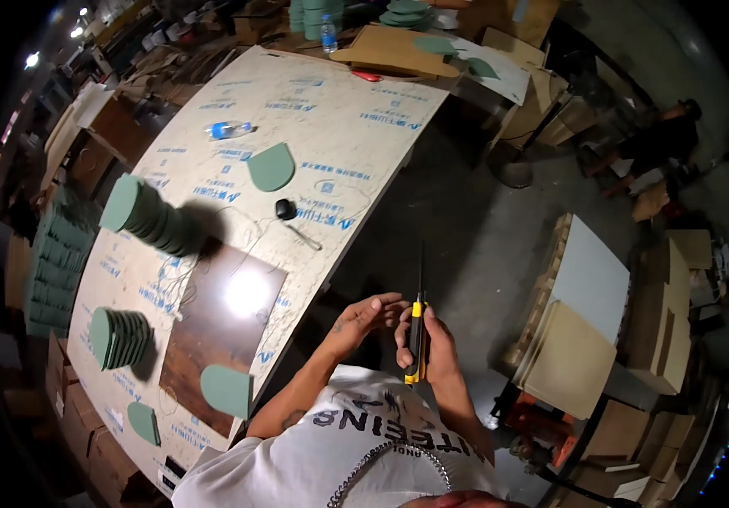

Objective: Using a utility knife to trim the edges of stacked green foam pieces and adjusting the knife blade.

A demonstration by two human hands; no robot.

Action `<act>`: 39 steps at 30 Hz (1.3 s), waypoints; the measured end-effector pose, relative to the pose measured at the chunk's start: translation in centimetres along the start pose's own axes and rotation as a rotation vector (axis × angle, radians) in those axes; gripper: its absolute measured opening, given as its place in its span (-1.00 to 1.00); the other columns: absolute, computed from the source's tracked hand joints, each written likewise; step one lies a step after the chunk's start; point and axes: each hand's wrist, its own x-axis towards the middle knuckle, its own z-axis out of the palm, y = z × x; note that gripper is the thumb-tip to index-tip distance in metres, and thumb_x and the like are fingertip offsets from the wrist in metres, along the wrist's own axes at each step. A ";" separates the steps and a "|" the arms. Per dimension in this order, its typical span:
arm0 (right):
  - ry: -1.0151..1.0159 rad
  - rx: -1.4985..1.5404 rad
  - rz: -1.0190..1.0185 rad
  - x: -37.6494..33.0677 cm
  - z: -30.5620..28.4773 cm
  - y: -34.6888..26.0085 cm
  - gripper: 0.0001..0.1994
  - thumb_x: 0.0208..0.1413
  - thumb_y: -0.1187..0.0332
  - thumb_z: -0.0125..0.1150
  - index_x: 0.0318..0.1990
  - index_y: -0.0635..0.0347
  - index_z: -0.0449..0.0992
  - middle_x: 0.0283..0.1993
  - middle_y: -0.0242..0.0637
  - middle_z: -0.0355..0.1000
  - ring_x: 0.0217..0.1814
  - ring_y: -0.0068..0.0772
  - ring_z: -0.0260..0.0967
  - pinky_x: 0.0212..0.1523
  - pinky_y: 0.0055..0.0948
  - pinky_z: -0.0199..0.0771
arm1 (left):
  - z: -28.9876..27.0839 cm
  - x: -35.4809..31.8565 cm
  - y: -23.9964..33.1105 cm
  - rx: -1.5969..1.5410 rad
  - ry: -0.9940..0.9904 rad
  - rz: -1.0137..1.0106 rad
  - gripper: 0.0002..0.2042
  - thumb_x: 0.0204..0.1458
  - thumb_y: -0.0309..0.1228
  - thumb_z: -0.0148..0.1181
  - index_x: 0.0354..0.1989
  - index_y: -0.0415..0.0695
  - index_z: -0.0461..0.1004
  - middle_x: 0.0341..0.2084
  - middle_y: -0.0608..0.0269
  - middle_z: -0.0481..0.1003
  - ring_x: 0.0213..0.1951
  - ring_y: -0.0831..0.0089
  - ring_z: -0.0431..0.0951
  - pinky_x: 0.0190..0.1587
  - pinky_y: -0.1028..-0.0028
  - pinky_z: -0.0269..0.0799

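Head view, only one. Clock directions are from frame centre, 12 at top.

Right hand (439, 349) at 5 o'clock, wrapped around the handle of a yellow-and-black knife (417, 339). Knife is upright in frame, thin dark blade pointing to 12, over the floor just off the table edge. Left hand (363, 322) at 6, fingers half curled, tips right beside the knife and the right hand. Can't tell if they touch; no separate object visible in that hand.

Table (212, 182) runs from 7 round to 12, pale top with blue print. On it:
- Glossy dark brown sheet (199, 372) at 8, strong glare near its far end.
- Tall leaning stack of green pieces (140, 212) at 9, shorter green stack (119, 339) at 8.
- Loose green pieces, round at one end: one (227, 389) between 7 and 8, overlapping the brown sheet; a smaller-looking one (143, 423) at 8; one (272, 168) between 10 and 11.
- Small black rounded object (285, 209) at 10, thin strip beside it. Can't tell what it is.
- Blue-labelled bottle (229, 129) between 10 and 11, on its side.
- Red item (366, 75) at 12, near the far edge.

Beyond that edge: second bottle (329, 35), upright, at 12, and brown cardboard (390, 49) just past 12.

Off table: light grey board (594, 275) at 3, tan board (569, 360) at 4, orange-red equipment (542, 430) between 4 and 5.
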 end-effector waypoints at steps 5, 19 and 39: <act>-0.305 0.235 0.238 7.9 -1.9 -6.7 -0.39 0.35 -0.23 -0.33 -0.20 0.22 0.33 -0.42 -0.15 0.36 -0.80 -0.54 0.16 -0.75 -0.60 0.23 | 0.0 10.7 4.6 -0.187 -0.098 0.027 -0.53 0.27 -0.16 0.09 0.18 -0.28 0.39 0.03 0.04 0.50 0.10 0.27 0.48 0.25 0.28 0.31; 0.208 -0.360 0.164 37.6 -12.3 -16.9 -0.51 0.24 -0.10 0.12 -0.30 0.24 0.52 -0.39 -0.17 0.55 -0.38 -0.28 0.56 -0.30 -0.30 0.61 | -2.6 27.1 20.5 0.185 0.649 0.451 -0.80 0.24 -0.32 0.18 -0.29 -0.22 0.46 -0.50 0.37 0.46 -0.45 0.61 0.48 -0.35 0.58 0.40; -0.250 -2.276 -0.689 93.3 -14.2 -21.9 -0.33 0.09 0.32 0.20 0.34 0.31 0.12 0.12 0.22 0.40 0.14 0.16 0.41 0.11 0.06 0.39 | 2.2 35.9 26.1 0.134 1.333 0.255 -0.74 0.27 -0.27 0.13 -0.17 -0.28 0.45 -0.52 0.29 0.44 -0.55 0.55 0.49 -0.49 0.52 0.45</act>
